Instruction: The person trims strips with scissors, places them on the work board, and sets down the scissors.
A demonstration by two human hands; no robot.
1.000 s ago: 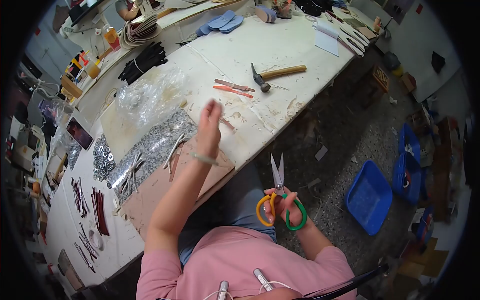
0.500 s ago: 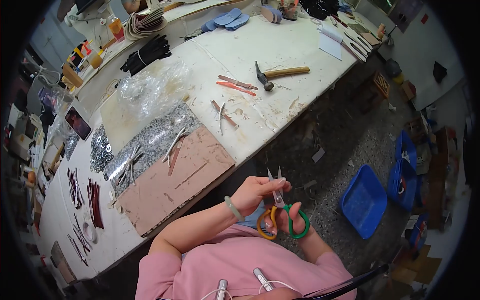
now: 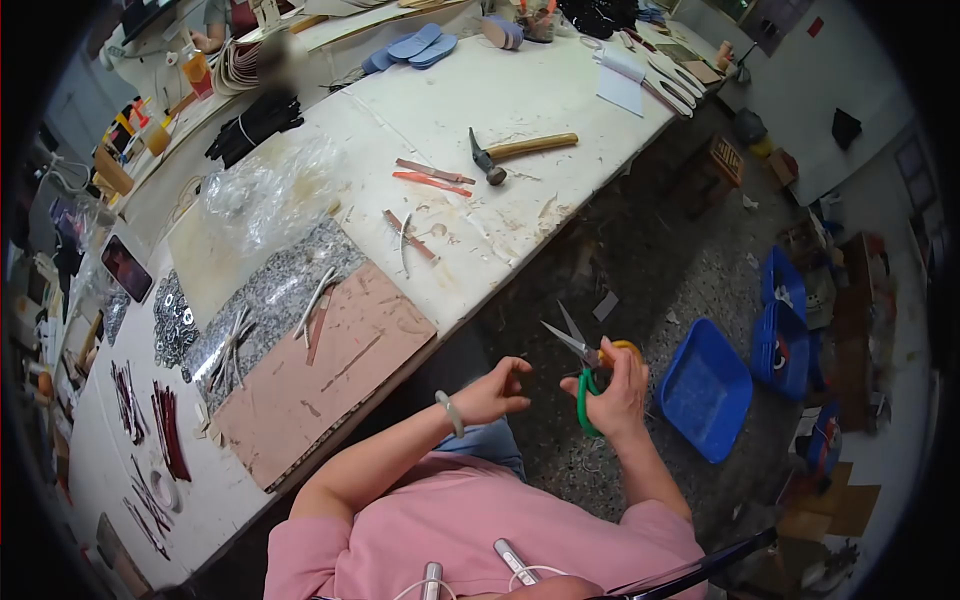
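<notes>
My right hand (image 3: 618, 398) is wrapped round scissors (image 3: 583, 352) with one green and one yellow handle; their blades are spread and point up and left. My left hand (image 3: 492, 392), with a pale bangle at the wrist, is held in front of my body beside the scissors. Its fingers are curled but apart, with nothing visible between them. On the table, a thin white strip (image 3: 404, 245) crosses a brown strip (image 3: 416, 240). White cords (image 3: 316, 302) lie partly over a pinkish board (image 3: 325, 370) at the table's edge.
A hammer (image 3: 525, 147) and red strips (image 3: 433, 183) lie on the white table (image 3: 520, 100). Plastic wrap (image 3: 270, 190), a phone (image 3: 126, 267) and dark red cords (image 3: 168, 430) are to the left. A blue basin (image 3: 706, 390) stands on the floor at right.
My left hand has come back from over the table to my body, then moved away from the blades. The scissors have turned in my right hand and their blades have spread. The view has shifted.
</notes>
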